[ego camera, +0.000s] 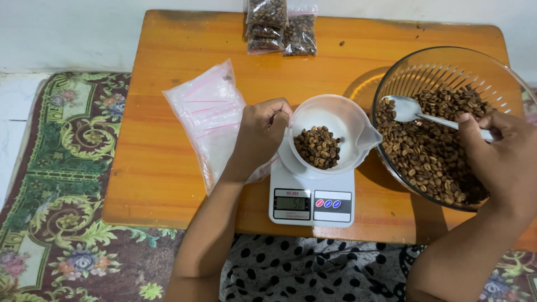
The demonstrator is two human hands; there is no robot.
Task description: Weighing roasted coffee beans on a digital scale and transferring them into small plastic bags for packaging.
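My left hand [258, 137] grips the handle side of a white plastic measuring cup [341, 120] that stands on a white digital kitchen scale [311, 198]. A small heap of brown coffee beans [318, 147] lies in the cup. My right hand [500, 159] holds a metal spoon [411, 110] whose empty bowl hovers inside a large clear glass bowl [447, 70] partly filled with coffee beans [430, 151].
A stack of clear zip bags [210, 114] lies left of the scale. Several filled bean bags [282, 25] rest at the far edge of the low orange wooden table [156, 168]. A patterned rug [61, 184] covers the floor at left.
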